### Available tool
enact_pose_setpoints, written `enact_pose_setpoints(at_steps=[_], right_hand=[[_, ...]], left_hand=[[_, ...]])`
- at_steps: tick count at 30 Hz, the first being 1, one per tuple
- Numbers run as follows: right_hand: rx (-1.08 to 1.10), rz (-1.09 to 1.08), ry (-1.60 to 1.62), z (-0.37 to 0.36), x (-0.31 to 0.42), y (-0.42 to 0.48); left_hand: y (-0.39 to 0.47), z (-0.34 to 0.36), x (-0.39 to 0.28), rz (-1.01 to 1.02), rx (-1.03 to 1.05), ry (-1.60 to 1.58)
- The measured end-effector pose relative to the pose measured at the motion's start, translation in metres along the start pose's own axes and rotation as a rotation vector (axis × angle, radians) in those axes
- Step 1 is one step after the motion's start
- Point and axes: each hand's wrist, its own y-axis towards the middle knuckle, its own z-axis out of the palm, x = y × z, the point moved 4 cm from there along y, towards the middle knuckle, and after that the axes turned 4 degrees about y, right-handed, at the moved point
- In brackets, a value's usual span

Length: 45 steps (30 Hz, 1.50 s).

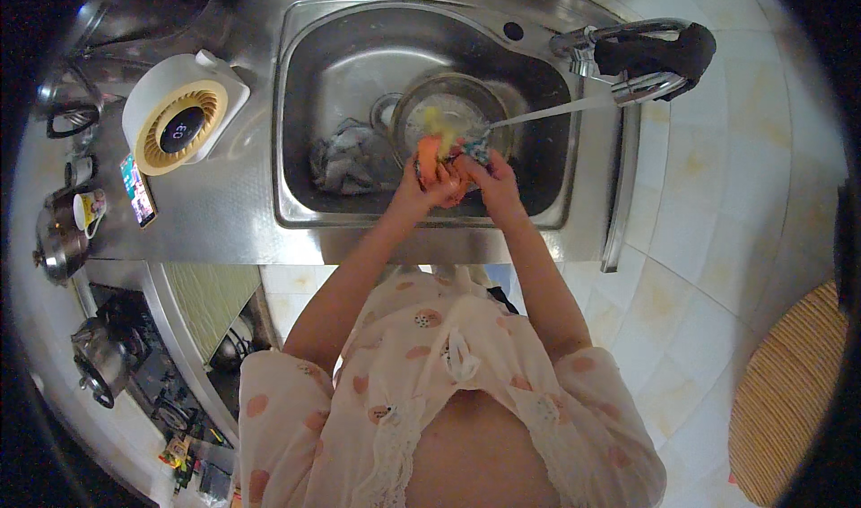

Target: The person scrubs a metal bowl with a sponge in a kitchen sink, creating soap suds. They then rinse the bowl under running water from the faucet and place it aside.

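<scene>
Over a stainless steel sink (350, 44), my left hand (438, 184) grips a wet orange, yellow and blue patterned cloth (429, 153). My right hand (494, 175) grips the cloth's other side, where a blue and white part (476, 150) shows. Below both hands a round bowl (452, 84) holds water with some foam. Water runs from the faucet (632, 90) slantwise towards the bowl and the cloth. A wet grey cloth (353, 161) lies bunched at the sink's left, beside the drain (386, 110). The fingers partly hide the cloth between them.
A white fan-like device (178, 114) with a lit display and a phone (138, 192) sit on the steel counter at left. Further left are a mug (89, 211), a lidded pot (62, 235) and a stove (155, 367) with another pot (101, 357). A ribbed round surface (794, 400) is at lower right.
</scene>
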Motion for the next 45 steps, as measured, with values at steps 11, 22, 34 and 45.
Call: enact_pose_setpoints(at_steps=[11,22,34,45], right_hand=[[0.024,0.001,0.273,-0.011,0.009,-0.042],[-0.224,-0.14,0.069,-0.024,0.037,-0.035],[-0.237,-0.244,-0.19,-0.015,0.017,-0.006],[-0.198,-0.312,-1.293,-0.065,-0.084,0.129]], left_hand=[[0.022,-0.032,-0.011,0.035,0.032,-0.822],[0.036,-0.045,0.003,-0.182,-0.126,-0.739],[0.054,-0.026,0.106,-0.645,-0.021,-0.417],[0.123,-0.061,0.125,-0.382,-0.34,0.157]])
